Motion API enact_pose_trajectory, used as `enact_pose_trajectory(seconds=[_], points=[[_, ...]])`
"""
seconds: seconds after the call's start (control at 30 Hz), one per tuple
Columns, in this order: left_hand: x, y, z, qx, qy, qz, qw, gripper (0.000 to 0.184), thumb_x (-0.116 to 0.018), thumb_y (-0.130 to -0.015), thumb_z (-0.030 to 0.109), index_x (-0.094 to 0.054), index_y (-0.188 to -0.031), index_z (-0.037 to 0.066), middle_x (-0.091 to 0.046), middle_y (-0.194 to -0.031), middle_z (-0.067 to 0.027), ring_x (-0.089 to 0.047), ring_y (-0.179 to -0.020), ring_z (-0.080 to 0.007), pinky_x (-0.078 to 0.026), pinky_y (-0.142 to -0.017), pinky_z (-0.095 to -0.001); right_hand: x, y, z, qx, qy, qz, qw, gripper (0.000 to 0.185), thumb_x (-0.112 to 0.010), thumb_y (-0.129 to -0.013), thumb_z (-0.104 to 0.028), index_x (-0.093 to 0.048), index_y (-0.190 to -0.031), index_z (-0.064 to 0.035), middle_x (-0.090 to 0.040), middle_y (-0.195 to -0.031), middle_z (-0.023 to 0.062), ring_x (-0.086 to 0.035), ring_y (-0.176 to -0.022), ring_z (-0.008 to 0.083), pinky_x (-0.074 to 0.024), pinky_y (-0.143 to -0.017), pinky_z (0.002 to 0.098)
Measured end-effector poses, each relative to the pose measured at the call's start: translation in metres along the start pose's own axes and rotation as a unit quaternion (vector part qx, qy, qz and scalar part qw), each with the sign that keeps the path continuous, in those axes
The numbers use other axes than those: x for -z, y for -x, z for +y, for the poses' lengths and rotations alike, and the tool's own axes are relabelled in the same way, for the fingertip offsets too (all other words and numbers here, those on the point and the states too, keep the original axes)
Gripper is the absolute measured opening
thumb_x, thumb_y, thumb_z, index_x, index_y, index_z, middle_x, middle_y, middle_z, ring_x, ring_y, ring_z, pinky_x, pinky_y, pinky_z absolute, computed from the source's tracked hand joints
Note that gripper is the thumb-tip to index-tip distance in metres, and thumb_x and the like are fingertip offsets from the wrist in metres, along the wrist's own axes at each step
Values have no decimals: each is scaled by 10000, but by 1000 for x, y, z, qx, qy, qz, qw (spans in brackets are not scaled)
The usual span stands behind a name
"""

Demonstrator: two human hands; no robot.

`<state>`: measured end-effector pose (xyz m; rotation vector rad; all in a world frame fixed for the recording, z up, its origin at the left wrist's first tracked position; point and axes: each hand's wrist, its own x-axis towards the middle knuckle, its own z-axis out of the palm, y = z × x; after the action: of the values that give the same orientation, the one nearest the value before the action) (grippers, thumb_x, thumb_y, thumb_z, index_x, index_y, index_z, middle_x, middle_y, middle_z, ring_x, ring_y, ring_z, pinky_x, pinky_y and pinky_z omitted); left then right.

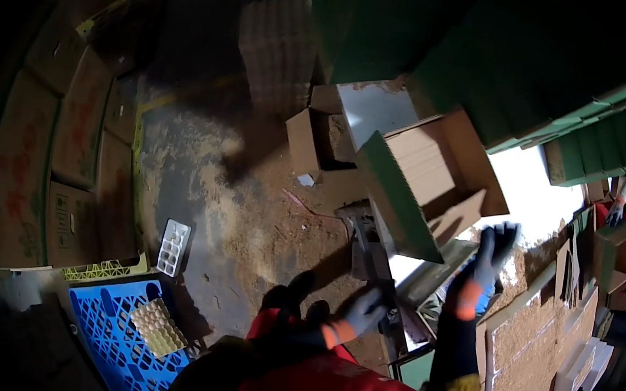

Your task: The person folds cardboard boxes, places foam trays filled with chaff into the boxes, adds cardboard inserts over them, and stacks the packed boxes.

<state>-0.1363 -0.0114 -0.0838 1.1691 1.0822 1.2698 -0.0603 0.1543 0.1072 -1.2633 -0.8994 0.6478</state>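
Note:
An open cardboard box [420, 161], green outside and brown inside, sits tilted in view on a white work surface [520, 176]. Beside its near right corner is my right hand [494, 249], in a grey glove with an orange cuff; the fingers are stretched and hold nothing visible. Lower down, in a matching glove, my left hand [362, 314] hangs near the table's front edge, below the box. Its fingers reach forward, dimly lit, with no object showing in them.
A small open carton [304, 142] stands on the dusty floor, left of the table. An egg tray [158, 327] lies on a blue plastic pallet [101, 310]; a white tray [173, 248] is nearby. Stacked cartons [28, 171] line the left. Another person's hand [616, 210] shows far right.

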Motion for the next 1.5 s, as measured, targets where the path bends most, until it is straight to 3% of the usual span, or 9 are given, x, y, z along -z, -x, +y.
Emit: enact_pose_trajectory(seconds=[0.13,0.17,0.23,0.37,0.43,0.5,0.63,0.83,1.5], points=[[91,25,-33,57,-127,58,988,390,-545,-879,90,-501,-1255,-7,-523,-1275,-160,-520,-1162,-271,-412,-982,-344,-20,84,-22,312,144,-462,818,550,-698,-765,-74,-479,-1264,5,-574,-1200,166,-600,-1027,287,-493,-865,358],[113,34,-62,34,-218,60,974,374,-556,-903,164,-526,-1233,-9,-579,-1193,-184,-556,-1113,-301,-434,-963,-359,-55,109,-8,236,1,-565,791,546,-726,-743,-80,-504,-1236,3,-591,-1185,155,-619,-989,290,-499,-861,360],[160,35,-88,139,-163,69,974,375,-552,-915,191,-530,-1228,-13,-579,-1203,-182,-556,-1122,-294,-435,-963,-359,-103,149,49,152,194,-600,761,483,-709,-768,-77,-535,-1211,4,-619,-1144,142,-622,-988,273,-495,-870,355],[268,31,-137,318,-27,129,939,384,-566,-924,237,-548,-1220,-6,-580,-1224,-180,-556,-1141,-276,-433,-971,-350,-176,164,288,-382,-6,-454,805,422,-599,-907,-214,-506,-1291,-66,-588,-1194,85,-599,-1012,193,-492,-872,366],[328,36,-164,313,-125,169,926,378,-614,-890,196,-564,-1214,8,-607,-1186,-166,-582,-1100,-254,-449,-945,-347,-200,151,409,-502,-180,-252,808,266,-500,-959,-252,-564,-1169,-102,-597,-1046,29,-574,-913,183,-501,-784,357],[367,75,-243,336,-92,259,901,374,-584,-908,210,-558,-1222,7,-588,-1198,-191,-554,-1111,-277,-418,-958,-334,-230,121,482,-464,-43,-189,864,275,-508,-954,-250,-557,-1178,-97,-595,-1055,32,-571,-920,183,-496,-793,355],[443,32,-203,382,-256,177,870,432,-562,-862,264,-535,-1225,31,-559,-1212,-210,-535,-1103,-349,-444,-907,-393,-277,68,600,-347,247,-220,878,297,-525,-944,-246,-543,-1195,-87,-590,-1073,38,-566,-935,183,-488,-810,352],[461,-16,-225,335,-332,162,867,445,-645,-745,245,-579,-1140,51,-621,-1050,-201,-585,-935,-400,-480,-783,-462,-310,39,751,-294,287,-272,870,337,-550,-929,-240,-522,-1220,-72,-583,-1100,48,-557,-958,182,-474,-836,347],[433,-18,-234,344,-357,114,861,436,-643,-800,296,-588,-1171,73,-624,-1102,-172,-582,-1005,-369,-467,-848,-449,-290,24,711,-239,195,-262,915,504,-634,-879,-221,-452,-1306,-24,-558,-1190,79,-529,-1032,181,-430,-923,329]])
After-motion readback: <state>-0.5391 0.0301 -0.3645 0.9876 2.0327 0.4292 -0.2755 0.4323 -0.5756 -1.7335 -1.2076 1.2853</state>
